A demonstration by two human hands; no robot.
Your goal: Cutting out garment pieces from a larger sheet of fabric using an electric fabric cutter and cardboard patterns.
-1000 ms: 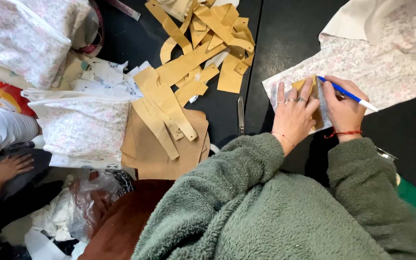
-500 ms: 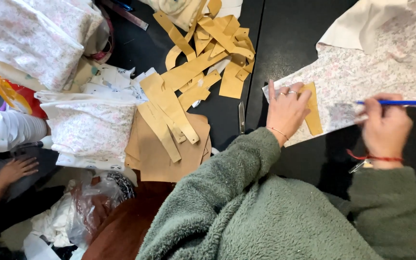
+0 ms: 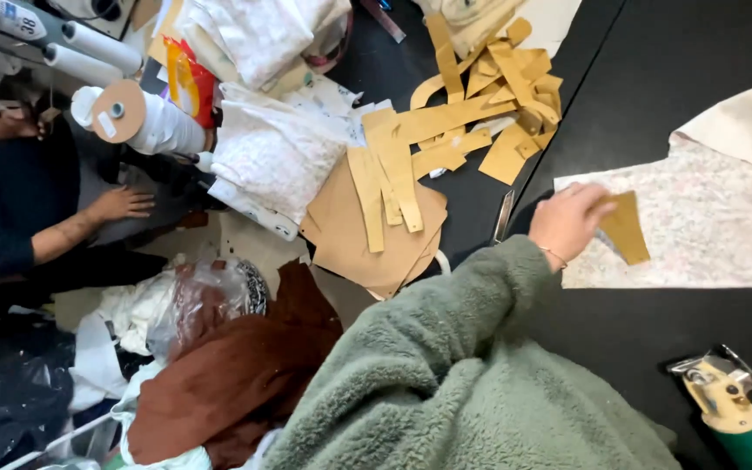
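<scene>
left hand (image 3: 567, 224) reaching across floral fabric (image 3: 707, 228), fingers pinching tan card pattern piece (image 3: 627, 228), green fleece sleeve (image 3: 480, 313) outstretched

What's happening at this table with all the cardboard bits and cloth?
A person in a fuzzy green sleeve has their left hand on a small tan cardboard pattern piece, which lies on pale printed fabric spread over the black table. Their right hand is out of view. A heap of tan pattern strips lies to the left of the hand, with a yellow and green tool at the lower right. Another person's hand rests at the far left.
</scene>
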